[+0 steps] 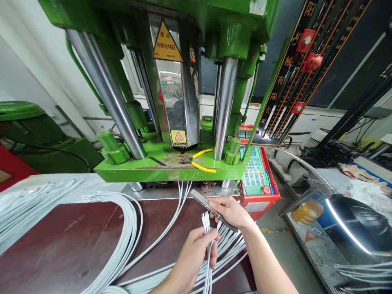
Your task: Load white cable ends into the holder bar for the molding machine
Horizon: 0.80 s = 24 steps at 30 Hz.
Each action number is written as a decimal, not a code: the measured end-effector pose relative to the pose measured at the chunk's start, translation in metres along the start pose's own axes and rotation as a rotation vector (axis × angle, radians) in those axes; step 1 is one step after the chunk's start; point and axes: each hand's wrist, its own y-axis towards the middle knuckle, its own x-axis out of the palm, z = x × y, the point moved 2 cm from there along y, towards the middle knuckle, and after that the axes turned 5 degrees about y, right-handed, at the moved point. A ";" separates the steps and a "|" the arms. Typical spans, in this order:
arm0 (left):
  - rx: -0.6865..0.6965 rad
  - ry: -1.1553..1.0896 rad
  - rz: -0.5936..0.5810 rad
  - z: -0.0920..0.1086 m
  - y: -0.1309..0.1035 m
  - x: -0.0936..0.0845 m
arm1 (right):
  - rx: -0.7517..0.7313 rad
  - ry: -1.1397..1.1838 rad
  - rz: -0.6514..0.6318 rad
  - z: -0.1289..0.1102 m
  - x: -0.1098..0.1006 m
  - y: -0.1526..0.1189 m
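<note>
My left hand (199, 253) is closed around a small bundle of white cables (208, 265), their tips (206, 220) pointing up above the thumb. Just above it, my right hand (228, 212) is closed on a flat metal tool (200, 200) with a broad grey end and a dark handle. The tool slants from upper left to lower right, above the cable tips; whether it touches them I cannot tell. Behind the hands, more white cables (228, 241) fan out on the brown table (61, 241). A few strands (176, 216) run under the press.
The green press (171, 173) with steel columns stands ahead. Yellow-handled pliers (203, 166) lie on its ledge. Coiled white cables (130, 220) cover part of the table's left. At right are a red control box (260, 200) and a side bench with a dark visor-like object (358, 220).
</note>
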 end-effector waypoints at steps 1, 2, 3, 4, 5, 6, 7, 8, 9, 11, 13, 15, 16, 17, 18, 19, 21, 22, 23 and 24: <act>-0.001 -0.006 -0.010 0.001 -0.001 0.000 | 0.002 0.005 -0.006 0.001 0.000 0.000; 0.001 -0.031 -0.026 0.001 -0.002 0.000 | 0.011 0.016 -0.012 0.001 0.000 0.001; 0.002 -0.071 -0.044 0.001 -0.003 0.000 | 0.023 0.027 -0.015 0.002 -0.001 0.001; 0.000 -0.115 -0.056 0.001 -0.003 -0.001 | 0.032 0.034 -0.012 0.002 -0.002 0.001; -0.004 -0.155 -0.057 0.000 -0.004 -0.002 | 0.039 0.038 -0.008 0.001 -0.003 0.001; -0.011 -0.183 -0.046 -0.001 -0.005 -0.004 | 0.044 0.038 -0.004 0.001 -0.004 0.001; -0.014 -0.195 -0.027 -0.003 -0.005 -0.006 | 0.045 0.033 0.000 0.000 -0.005 0.001; -0.013 -0.192 -0.010 -0.003 -0.005 -0.007 | 0.043 0.028 0.007 0.000 -0.006 0.001; -0.006 -0.179 0.002 -0.004 -0.005 -0.009 | 0.040 0.024 0.011 -0.001 -0.007 0.001; 0.007 -0.160 0.011 -0.004 -0.005 -0.010 | 0.029 0.016 0.009 -0.002 -0.007 0.000; -0.004 -0.157 0.025 -0.003 -0.005 -0.011 | 0.022 0.006 0.002 -0.003 -0.006 0.000; -0.030 -0.173 0.039 -0.003 -0.004 -0.010 | 0.026 -0.004 0.002 -0.005 -0.005 -0.001; -0.042 -0.179 0.037 -0.003 -0.004 -0.010 | 0.031 -0.012 0.008 -0.005 -0.005 -0.001; -0.051 -0.183 0.033 -0.003 -0.004 -0.010 | 0.037 -0.021 0.014 -0.006 -0.005 -0.001; -0.059 -0.182 0.029 -0.003 -0.003 -0.010 | 0.041 -0.033 0.018 -0.006 -0.006 -0.001; -0.065 -0.176 0.024 -0.003 -0.003 -0.010 | 0.045 -0.041 0.020 -0.005 -0.006 -0.001; -0.074 -0.154 0.022 -0.002 -0.003 -0.011 | 0.050 -0.047 0.014 -0.003 -0.007 -0.001; -0.077 -0.141 0.024 -0.002 -0.002 -0.011 | 0.049 -0.047 0.006 -0.002 -0.007 -0.001; -0.076 -0.128 0.023 -0.002 -0.002 -0.011 | 0.045 -0.048 -0.003 -0.001 -0.007 0.000; -0.076 -0.117 0.022 -0.002 -0.001 -0.011 | 0.041 -0.050 -0.012 0.000 -0.007 0.000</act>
